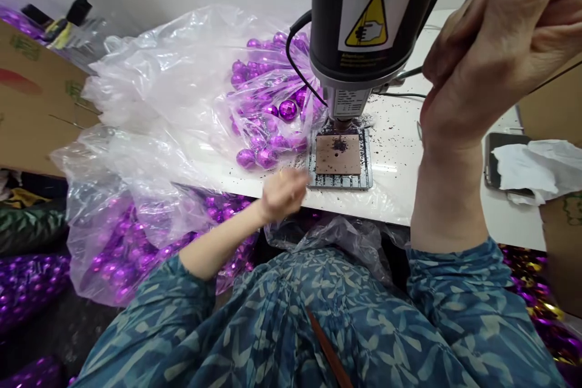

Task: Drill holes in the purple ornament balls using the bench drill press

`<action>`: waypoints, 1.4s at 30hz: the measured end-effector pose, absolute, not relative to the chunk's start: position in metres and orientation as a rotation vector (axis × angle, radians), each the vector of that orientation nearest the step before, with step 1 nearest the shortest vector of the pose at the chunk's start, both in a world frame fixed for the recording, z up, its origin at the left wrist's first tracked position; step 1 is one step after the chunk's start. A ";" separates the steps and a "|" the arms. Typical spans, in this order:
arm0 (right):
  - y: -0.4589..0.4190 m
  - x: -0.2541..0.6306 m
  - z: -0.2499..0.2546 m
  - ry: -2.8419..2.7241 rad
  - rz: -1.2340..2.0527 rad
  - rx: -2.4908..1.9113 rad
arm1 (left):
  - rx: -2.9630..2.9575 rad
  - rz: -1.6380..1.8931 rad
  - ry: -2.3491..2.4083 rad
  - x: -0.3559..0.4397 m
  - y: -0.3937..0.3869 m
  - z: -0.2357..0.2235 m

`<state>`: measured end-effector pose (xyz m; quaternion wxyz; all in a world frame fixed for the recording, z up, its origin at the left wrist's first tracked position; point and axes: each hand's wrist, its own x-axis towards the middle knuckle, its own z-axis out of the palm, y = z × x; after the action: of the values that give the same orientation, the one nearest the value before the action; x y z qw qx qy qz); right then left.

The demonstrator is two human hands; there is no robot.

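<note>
A bench drill press [375,18] with a dark housing and a yellow warning sticker stands in front of me. My right hand [491,48] is raised at its right side, closed around the end of its feed lever [410,74]. Below the drill head, a brown square board [327,160] with a small hole lies on the slotted metal base [367,179], strewn with dark shavings. My left hand [285,193], blurred, is curled closed beside the base's front left corner; whatever it may hold is hidden. Shiny purple faceted balls [288,110] lie just behind it, partly under clear plastic.
Large clear plastic bags [154,73] spread over the left of the white table [393,191]. More purple balls hang in a bag [122,260] below the table edge. A phone [493,160] lies at right, partly under white tissue [530,170]. Cardboard boxes [36,103] flank the table.
</note>
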<state>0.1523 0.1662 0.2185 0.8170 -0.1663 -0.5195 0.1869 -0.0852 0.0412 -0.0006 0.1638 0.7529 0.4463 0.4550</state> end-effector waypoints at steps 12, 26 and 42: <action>0.158 0.150 0.223 -1.128 0.348 -0.347 | 2.066 1.053 1.665 -0.140 0.274 0.012; 0.158 0.152 0.219 -1.143 0.359 -0.330 | 1.512 1.149 0.939 -0.090 0.120 0.051; 0.135 0.159 0.232 -1.305 0.450 -0.557 | 1.050 1.075 0.836 -0.054 0.078 0.047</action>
<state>0.1589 0.1353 0.2321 0.7357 -0.2535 -0.5938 0.2047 -0.0543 0.0779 0.0466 0.6526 0.4628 0.3684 0.4736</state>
